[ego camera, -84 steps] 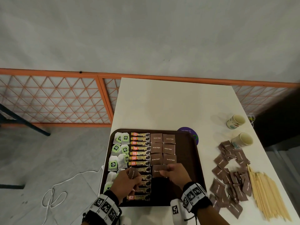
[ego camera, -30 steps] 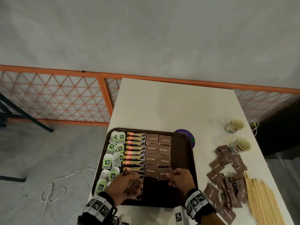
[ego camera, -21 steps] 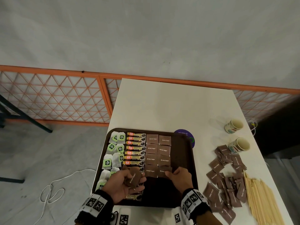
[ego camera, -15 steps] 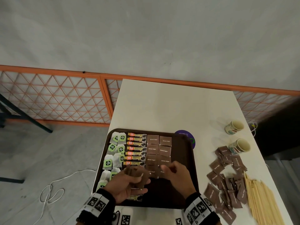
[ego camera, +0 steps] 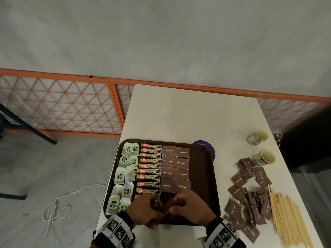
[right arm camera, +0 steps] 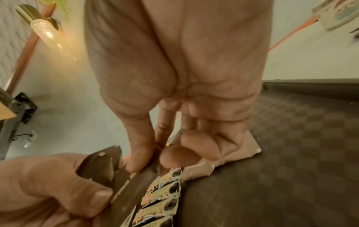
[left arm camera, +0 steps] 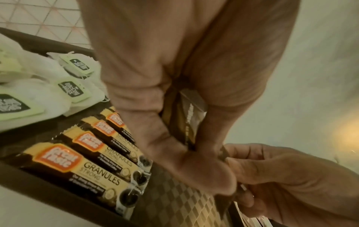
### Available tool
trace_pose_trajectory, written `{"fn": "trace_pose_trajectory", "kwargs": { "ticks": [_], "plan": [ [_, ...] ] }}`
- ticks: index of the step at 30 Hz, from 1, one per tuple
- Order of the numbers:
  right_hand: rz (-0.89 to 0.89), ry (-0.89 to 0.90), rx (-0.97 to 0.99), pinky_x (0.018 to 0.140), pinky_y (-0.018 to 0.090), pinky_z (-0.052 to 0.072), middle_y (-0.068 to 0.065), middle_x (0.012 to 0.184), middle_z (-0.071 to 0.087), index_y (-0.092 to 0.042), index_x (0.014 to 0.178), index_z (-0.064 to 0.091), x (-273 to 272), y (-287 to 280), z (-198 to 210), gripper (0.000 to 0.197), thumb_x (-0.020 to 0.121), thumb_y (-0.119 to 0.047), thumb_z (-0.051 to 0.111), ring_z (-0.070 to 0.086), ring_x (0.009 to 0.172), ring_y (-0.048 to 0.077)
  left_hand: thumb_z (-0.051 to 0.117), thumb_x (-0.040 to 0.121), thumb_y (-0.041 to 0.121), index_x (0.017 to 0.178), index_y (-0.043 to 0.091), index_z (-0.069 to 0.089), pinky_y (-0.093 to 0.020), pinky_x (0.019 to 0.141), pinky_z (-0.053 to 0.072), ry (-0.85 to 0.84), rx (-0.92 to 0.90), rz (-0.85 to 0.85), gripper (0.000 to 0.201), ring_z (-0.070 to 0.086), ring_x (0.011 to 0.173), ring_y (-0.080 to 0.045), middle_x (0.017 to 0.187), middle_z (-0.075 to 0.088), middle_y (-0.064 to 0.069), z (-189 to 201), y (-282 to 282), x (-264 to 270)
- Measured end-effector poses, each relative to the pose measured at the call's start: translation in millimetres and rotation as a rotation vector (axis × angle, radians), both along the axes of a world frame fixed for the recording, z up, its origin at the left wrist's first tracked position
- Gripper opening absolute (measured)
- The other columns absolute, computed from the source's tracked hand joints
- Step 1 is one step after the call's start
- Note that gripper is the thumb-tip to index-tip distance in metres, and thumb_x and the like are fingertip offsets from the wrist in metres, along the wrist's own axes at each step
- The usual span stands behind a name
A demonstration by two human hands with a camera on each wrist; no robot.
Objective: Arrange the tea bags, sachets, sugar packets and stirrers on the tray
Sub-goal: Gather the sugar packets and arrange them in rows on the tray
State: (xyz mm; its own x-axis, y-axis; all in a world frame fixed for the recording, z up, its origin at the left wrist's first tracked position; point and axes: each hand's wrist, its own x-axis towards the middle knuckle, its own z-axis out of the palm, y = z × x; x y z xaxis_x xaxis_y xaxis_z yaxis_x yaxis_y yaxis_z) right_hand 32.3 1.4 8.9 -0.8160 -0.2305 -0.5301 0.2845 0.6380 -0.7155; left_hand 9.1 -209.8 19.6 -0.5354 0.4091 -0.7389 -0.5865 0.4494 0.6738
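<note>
A dark brown tray (ego camera: 202,176) holds tea bags (ego camera: 125,176) at its left, a column of coffee sachets (ego camera: 149,170) and two columns of brown sugar packets (ego camera: 175,169). Over the tray's near edge my left hand (ego camera: 154,204) grips a small stack of brown sugar packets (left arm camera: 186,116) in its curled fingers. My right hand (ego camera: 176,203) meets it and pinches one packet (right arm camera: 136,182) of that stack between thumb and fingers. More loose sugar packets (ego camera: 250,197) and wooden stirrers (ego camera: 290,217) lie on the white table to the right.
Two paper cups (ego camera: 258,136) (ego camera: 263,158) lie on their sides at the table's right edge. A purple round coaster (ego camera: 206,145) sits half under the tray's far right corner. The tray's right third is bare. An orange lattice railing runs behind the table.
My right hand has let go of the packet it laid in the right sugar column and come back to the stack. My left hand rose toward the middle to meet it.
</note>
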Motion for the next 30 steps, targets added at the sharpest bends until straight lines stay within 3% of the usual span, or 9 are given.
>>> {"fn": "trace_pose_trajectory", "kwargs": {
  "ticks": [4, 9, 12, 16, 20, 23, 26, 28, 30],
  "plan": [
    [-0.248, -0.051, 0.001, 0.053, 0.016, 0.045, -0.005, 0.058, 0.063, -0.02, 0.068, 0.065, 1, 2, -23, 0.018, 0.079, -0.021, 0.079, 0.053, 0.045, 0.002, 0.067, 0.088, 0.005, 0.093, 0.004, 0.062, -0.034, 0.063, 0.059, -0.037, 0.007, 0.265, 0.006, 0.064, 0.065, -0.022, 0.076, 0.069, -0.011, -2, -12, -4],
    [-0.477, -0.145, 0.01, 0.046, 0.018, 0.043, 0.004, 0.067, 0.067, -0.009, 0.075, 0.071, -3, -6, -43, 0.012, 0.079, -0.016, 0.08, 0.05, 0.038, 0.001, 0.063, 0.094, 0.017, 0.107, 0.003, 0.063, -0.046, 0.078, 0.059, -0.193, 0.104, 0.469, 0.02, 0.068, 0.079, -0.025, 0.088, 0.07, -0.013, -4, -36, -10],
    [-0.544, -0.155, 0.037, 0.045, 0.017, 0.045, 0.003, 0.068, 0.068, -0.012, 0.073, 0.071, -4, -14, -47, 0.012, 0.077, -0.016, 0.081, 0.05, 0.036, 0.001, 0.062, 0.095, 0.016, 0.113, 0.003, 0.062, -0.046, 0.077, 0.06, -0.206, 0.128, 0.487, 0.023, 0.07, 0.082, -0.027, 0.091, 0.071, -0.014, -6, -45, -14],
    [-0.584, -0.132, 0.108, 0.043, 0.016, 0.045, 0.001, 0.065, 0.068, -0.012, 0.068, 0.069, -5, -21, -49, 0.016, 0.075, -0.017, 0.083, 0.052, 0.036, 0.001, 0.053, 0.095, 0.003, 0.113, 0.001, 0.06, -0.044, 0.069, 0.06, -0.226, 0.151, 0.496, 0.019, 0.071, 0.081, -0.028, 0.092, 0.071, -0.015, -5, -47, -19],
    [-0.566, -0.137, 0.206, 0.052, 0.011, 0.044, -0.004, 0.069, 0.07, -0.016, 0.065, 0.064, -7, -22, -51, 0.024, 0.071, -0.028, 0.084, 0.064, 0.063, 0.002, 0.04, 0.092, -0.009, 0.112, 0.002, 0.061, -0.056, 0.083, 0.057, -0.275, 0.23, 0.477, 0.031, 0.071, 0.089, -0.032, 0.098, 0.072, -0.019, 1, -44, -24],
    [-0.595, -0.086, 0.207, 0.058, 0.017, 0.044, -0.002, 0.079, 0.069, -0.018, 0.068, 0.06, -6, -19, -47, 0.03, 0.07, -0.035, 0.085, 0.063, 0.074, 0.008, 0.041, 0.092, -0.013, 0.117, 0.001, 0.061, -0.059, 0.088, 0.054, -0.298, 0.313, 0.442, 0.035, 0.07, 0.099, -0.036, 0.11, 0.07, -0.023, 2, -42, -26],
    [-0.526, 0.036, 0.072, 0.06, 0.022, 0.049, -0.003, 0.07, 0.068, -0.02, 0.073, 0.063, -3, -18, -25, 0.023, 0.083, -0.037, 0.074, 0.06, 0.061, 0.006, 0.048, 0.094, -0.01, 0.117, -0.001, 0.062, -0.054, 0.084, 0.056, -0.311, 0.379, 0.414, 0.028, 0.068, 0.106, -0.037, 0.118, 0.067, -0.024, 1, -35, -25],
    [-0.436, 0.047, -0.142, 0.055, 0.024, 0.049, -0.002, 0.07, 0.068, -0.019, 0.089, 0.068, -1, -23, -3, 0.019, 0.091, -0.038, 0.066, 0.057, 0.054, 0.005, 0.052, 0.094, -0.008, 0.113, 0.0, 0.065, -0.049, 0.079, 0.058, -0.31, 0.368, 0.391, 0.024, 0.069, 0.103, -0.036, 0.114, 0.069, -0.024, 2, -27, -23],
    [-0.359, 0.055, -0.251, 0.051, 0.019, 0.046, -0.001, 0.076, 0.068, -0.019, 0.104, 0.069, 0, -26, 9, 0.023, 0.09, -0.037, 0.067, 0.057, 0.053, 0.004, 0.056, 0.093, -0.005, 0.109, 0.003, 0.067, -0.046, 0.077, 0.06, -0.261, 0.317, 0.296, 0.02, 0.071, 0.095, -0.034, 0.106, 0.072, -0.022, 4, -16, -20]
  ]
}}
